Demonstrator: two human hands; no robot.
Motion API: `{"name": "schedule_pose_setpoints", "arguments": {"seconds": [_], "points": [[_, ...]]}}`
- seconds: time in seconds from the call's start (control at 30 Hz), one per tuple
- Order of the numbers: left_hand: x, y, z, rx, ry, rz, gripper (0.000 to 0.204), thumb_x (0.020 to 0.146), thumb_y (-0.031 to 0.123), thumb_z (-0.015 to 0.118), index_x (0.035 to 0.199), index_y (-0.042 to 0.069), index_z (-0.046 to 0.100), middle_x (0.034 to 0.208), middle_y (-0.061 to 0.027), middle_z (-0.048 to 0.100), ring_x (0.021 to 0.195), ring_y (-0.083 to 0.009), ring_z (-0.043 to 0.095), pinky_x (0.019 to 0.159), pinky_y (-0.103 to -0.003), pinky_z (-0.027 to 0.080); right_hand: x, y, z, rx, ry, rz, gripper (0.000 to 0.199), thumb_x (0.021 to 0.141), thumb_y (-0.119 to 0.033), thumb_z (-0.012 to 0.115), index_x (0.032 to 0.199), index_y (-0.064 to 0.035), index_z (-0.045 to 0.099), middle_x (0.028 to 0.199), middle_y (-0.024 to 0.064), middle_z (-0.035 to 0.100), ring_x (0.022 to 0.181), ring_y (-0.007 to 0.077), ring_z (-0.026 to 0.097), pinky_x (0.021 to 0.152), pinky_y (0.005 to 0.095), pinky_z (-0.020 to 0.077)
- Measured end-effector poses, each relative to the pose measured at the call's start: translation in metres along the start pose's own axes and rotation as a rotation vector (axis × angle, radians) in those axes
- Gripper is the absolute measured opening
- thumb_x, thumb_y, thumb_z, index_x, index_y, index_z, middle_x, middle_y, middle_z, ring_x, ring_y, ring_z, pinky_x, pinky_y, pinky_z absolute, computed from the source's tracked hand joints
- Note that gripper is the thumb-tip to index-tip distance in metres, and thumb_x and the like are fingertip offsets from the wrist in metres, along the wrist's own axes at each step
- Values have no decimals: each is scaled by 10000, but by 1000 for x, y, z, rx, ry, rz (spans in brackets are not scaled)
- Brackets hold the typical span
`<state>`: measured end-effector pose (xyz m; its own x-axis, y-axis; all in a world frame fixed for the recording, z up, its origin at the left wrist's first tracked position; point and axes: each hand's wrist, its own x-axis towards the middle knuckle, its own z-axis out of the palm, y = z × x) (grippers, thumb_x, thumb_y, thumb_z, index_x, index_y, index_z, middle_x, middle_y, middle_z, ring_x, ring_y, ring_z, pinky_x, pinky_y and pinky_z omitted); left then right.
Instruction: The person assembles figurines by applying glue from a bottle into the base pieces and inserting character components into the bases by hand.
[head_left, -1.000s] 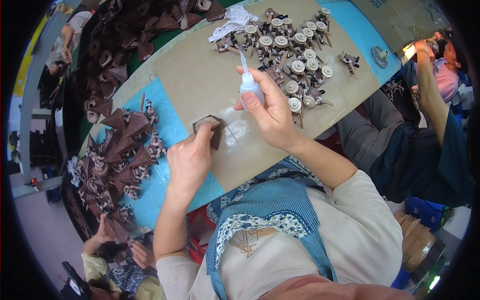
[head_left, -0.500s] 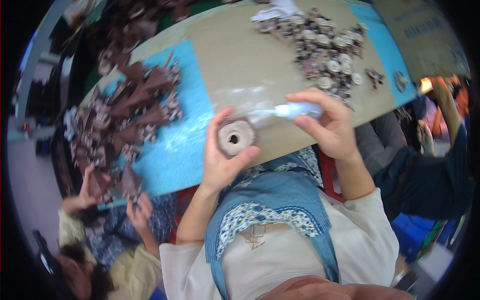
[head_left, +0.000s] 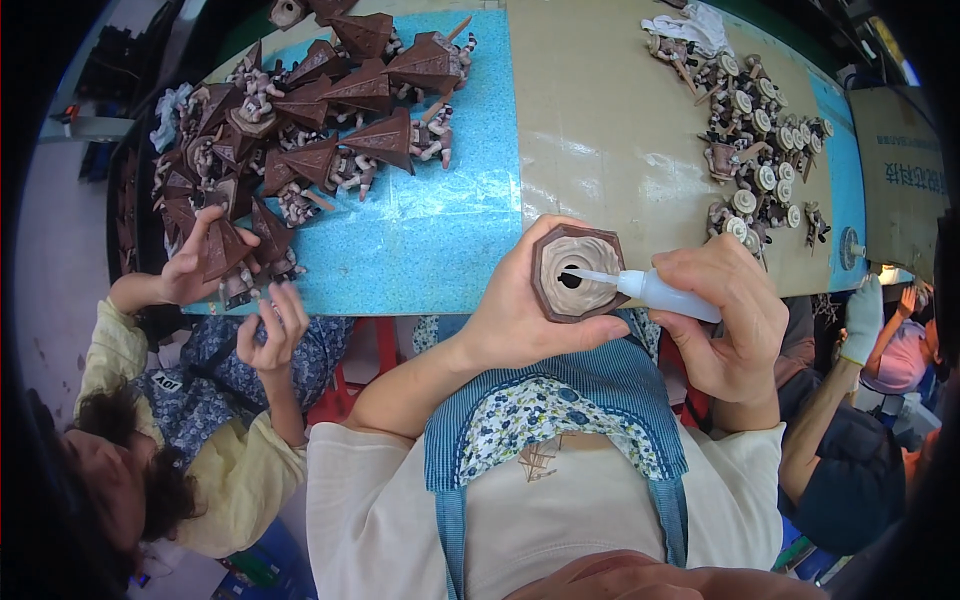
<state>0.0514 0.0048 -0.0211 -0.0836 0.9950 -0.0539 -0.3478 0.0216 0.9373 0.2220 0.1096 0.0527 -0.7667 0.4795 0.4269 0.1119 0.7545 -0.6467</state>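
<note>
Left of the brown hexagonal piece, a co-worker's 2 hands are reaching into the pile of brown cone parts. Your left hand is grasping that piece above the table's near edge. Just right of it, your right hand is clenching the glue bottle, its nozzle touching the piece's hollow.

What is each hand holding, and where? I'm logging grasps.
Left hand holds the brown hexagonal piece by its rim; right hand holds the squeeze bottle by its body.
</note>
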Motion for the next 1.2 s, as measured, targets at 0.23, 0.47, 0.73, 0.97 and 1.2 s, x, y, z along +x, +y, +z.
{"name": "schedule_pose_setpoints", "arguments": {"seconds": [0.23,0.47,0.73,0.97,1.2], "points": [[0,-2,2,-16,6,-18,741,654,122,877,1225,30,414,1115,-55,568,1038,-119,554,891,-277,461,3,-2,-2,-63,-21,-43,312,639,-11,758,924,18,635,845,143,665,657,263,593,570,335,418],[1,-2,4,13,-1,-28,724,654,129,877,1210,27,425,1100,-58,579,1031,-116,558,886,-277,465,1,-3,-4,-77,-24,-49,315,636,-15,759,924,17,634,842,143,665,660,261,593,574,339,420],[4,9,-5,82,21,-108,665,663,182,878,1157,31,458,1029,-66,619,977,-115,597,840,-266,485,-13,21,1,327,143,273,261,735,55,690,957,25,556,895,147,648,736,173,608,667,276,462],[-11,30,-16,979,153,-21,671,644,213,853,1165,26,474,1053,-134,595,965,-282,611,832,-353,479,-10,73,36,773,181,503,490,867,5,610,1315,62,420,1165,143,569,1015,223,615,910,323,470],[-20,15,-28,1007,278,545,827,654,163,778,1335,-8,341,1173,-202,486,1001,-367,512,836,-443,396,30,128,69,522,222,425,347,906,9,589,1243,47,511,1169,125,600,1070,199,592,946,298,450]]}}
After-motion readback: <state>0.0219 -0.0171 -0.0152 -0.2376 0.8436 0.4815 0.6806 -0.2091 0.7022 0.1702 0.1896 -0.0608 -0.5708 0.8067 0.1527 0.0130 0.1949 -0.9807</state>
